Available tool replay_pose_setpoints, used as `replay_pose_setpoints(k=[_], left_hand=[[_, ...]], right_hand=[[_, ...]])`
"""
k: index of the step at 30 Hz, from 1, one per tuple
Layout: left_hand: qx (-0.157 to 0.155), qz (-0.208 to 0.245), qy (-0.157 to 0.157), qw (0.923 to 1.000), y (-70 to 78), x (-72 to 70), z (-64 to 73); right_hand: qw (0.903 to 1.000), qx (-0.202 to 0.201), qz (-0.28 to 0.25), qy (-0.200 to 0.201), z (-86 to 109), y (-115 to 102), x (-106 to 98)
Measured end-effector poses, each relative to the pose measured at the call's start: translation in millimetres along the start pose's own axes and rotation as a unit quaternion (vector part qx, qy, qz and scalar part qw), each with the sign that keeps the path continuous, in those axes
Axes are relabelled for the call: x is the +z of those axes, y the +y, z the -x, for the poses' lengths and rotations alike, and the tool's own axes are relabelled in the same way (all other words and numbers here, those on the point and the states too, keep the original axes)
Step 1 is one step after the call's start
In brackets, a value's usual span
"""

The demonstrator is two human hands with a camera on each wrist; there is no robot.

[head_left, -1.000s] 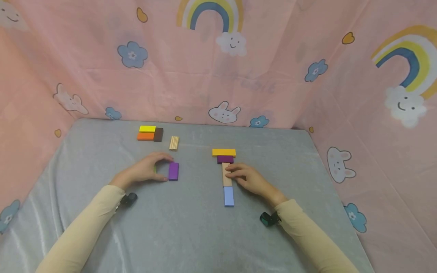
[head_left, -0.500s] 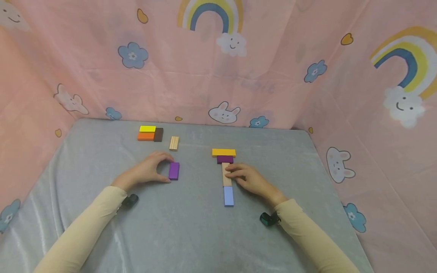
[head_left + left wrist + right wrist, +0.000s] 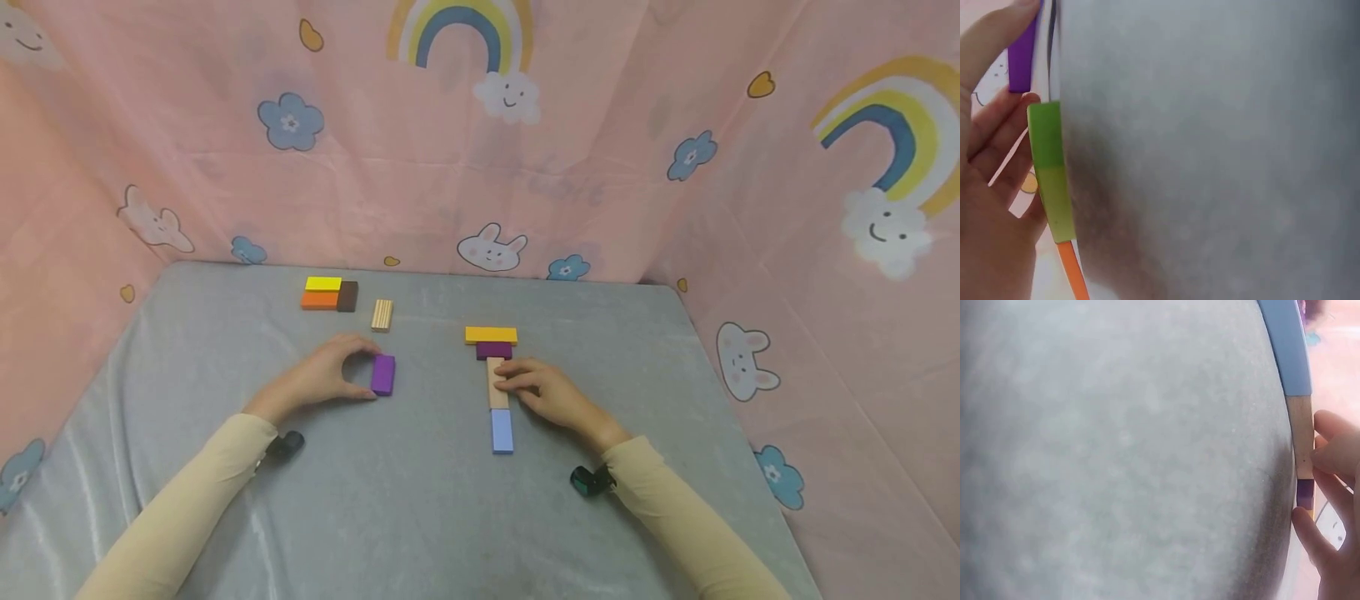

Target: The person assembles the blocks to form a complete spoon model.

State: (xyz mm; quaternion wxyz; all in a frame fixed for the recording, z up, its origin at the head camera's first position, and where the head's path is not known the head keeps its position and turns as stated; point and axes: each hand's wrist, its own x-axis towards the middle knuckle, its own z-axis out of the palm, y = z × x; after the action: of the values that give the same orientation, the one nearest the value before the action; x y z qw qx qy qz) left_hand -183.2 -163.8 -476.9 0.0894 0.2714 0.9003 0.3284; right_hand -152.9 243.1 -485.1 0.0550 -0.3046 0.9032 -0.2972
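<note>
My left hand pinches a purple block by its two ends, thumb at the near end and a finger at the far end. In the left wrist view, a green block and a light green block stand end to end beside the palm; from the head that hand hides them. My right hand rests its fingertips on a plain wooden block. That block lies in a column, between a light blue block and a dark purple block set crosswise. Beyond it lies a yellow-orange block.
At the back left, a yellow block, an orange block and a dark brown block lie together. A striped wooden block lies right of them. Grey cloth covers the table; a pink printed curtain surrounds its back and sides.
My left hand and the purple block have shifted slightly to the right and away. A green sliver seen earlier beside the left palm is now hidden. The right hand stays in place.
</note>
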Motion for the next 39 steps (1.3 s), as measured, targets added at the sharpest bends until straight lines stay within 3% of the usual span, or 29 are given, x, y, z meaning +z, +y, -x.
replay_pose_setpoints(k=[5,9,17,28,39], left_hand=[[-0.002,0.008,0.022,0.9997,11.4,3.1,1.5],[0.016,0.016,0.042,0.9988,26.2,10.6,-0.3],[0.067,0.031,0.070,0.9948,66.1,41.8,-2.3],[0.064,0.038,0.028,0.9968,127.0,95.0,15.1],[0.024,0.078,-0.003,0.9966,154.7,131.2,27.7]], right_hand=[[1.0000,0.000,-0.001,0.001,0.1,-0.6,-0.3],[1.0000,-0.002,-0.004,0.003,0.1,0.1,-0.4],[1.0000,-0.003,-0.002,0.006,-1.1,0.1,0.4],[0.9999,-0.010,-0.006,0.009,-2.3,0.5,0.1],[0.9995,-0.026,0.000,0.018,-1.2,-0.5,0.4]])
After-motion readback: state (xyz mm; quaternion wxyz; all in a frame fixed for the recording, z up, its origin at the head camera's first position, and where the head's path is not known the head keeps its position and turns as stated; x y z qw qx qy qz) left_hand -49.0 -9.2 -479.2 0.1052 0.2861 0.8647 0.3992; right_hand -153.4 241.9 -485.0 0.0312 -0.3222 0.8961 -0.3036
